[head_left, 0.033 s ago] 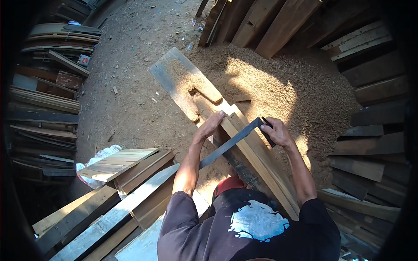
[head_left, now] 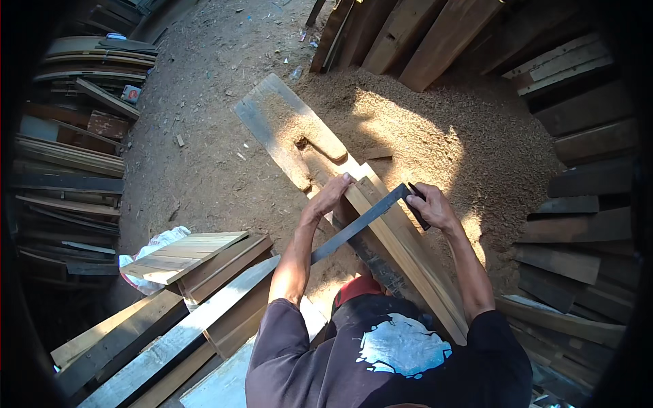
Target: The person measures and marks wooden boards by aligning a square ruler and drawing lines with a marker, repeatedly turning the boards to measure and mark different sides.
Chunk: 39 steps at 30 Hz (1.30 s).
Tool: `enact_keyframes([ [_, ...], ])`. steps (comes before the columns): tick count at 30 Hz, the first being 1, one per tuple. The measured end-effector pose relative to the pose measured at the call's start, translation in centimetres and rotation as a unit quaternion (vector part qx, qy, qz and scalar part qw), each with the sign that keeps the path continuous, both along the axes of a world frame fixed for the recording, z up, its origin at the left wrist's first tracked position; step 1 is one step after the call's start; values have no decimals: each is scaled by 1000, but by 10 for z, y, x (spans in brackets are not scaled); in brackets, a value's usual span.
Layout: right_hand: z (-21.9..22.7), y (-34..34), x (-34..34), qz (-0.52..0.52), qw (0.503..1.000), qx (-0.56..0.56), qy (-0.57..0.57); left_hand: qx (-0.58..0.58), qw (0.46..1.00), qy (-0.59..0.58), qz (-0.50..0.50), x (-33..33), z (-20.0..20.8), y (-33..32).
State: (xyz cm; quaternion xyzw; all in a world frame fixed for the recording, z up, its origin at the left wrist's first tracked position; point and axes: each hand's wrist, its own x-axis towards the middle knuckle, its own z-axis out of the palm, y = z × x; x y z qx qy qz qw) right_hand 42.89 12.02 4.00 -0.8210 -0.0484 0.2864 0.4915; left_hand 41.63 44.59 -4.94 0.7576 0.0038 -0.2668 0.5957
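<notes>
My right hand (head_left: pixel 435 207) grips the black handle of a carpenter's square (head_left: pixel 377 213), with the handle along the right side of a wooden beam. The long metal blade crosses over the beam toward the lower left and passes beyond its left edge. My left hand (head_left: pixel 330 196) is closed on the far end of that pale wooden beam (head_left: pixel 408 255), thumb and fingertips at its corner. The beam slopes from its far end down to the right, close to my body. Beneath its far end lies a long plank (head_left: pixel 269 102) with a notch, dusted with sawdust.
Boards (head_left: pixel 173 333) are stacked at the lower left beside a white sack (head_left: pixel 160 238). More timber (head_left: pixel 71 163) is piled along the left. Upright planks (head_left: pixel 449 41) stand at the far right, and others (head_left: pixel 578 224) line the right side. Sawdust (head_left: pixel 422 136) covers the ground.
</notes>
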Motion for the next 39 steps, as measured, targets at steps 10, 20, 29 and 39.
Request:
enact_keyframes([
  [10,-6,13,1,-18,1000,18,9,180,911,-314,197,-29,131,-29],
  [20,-38,33,-3,-20,995,91,-40,282,910,-298,52,-84,104,-142],
  [29,-22,37,4,0,996,92,-9,322,879,-336,108,-82,76,-164],
  [39,-21,39,5,1,995,96,-35,328,875,-339,109,-82,73,-166],
])
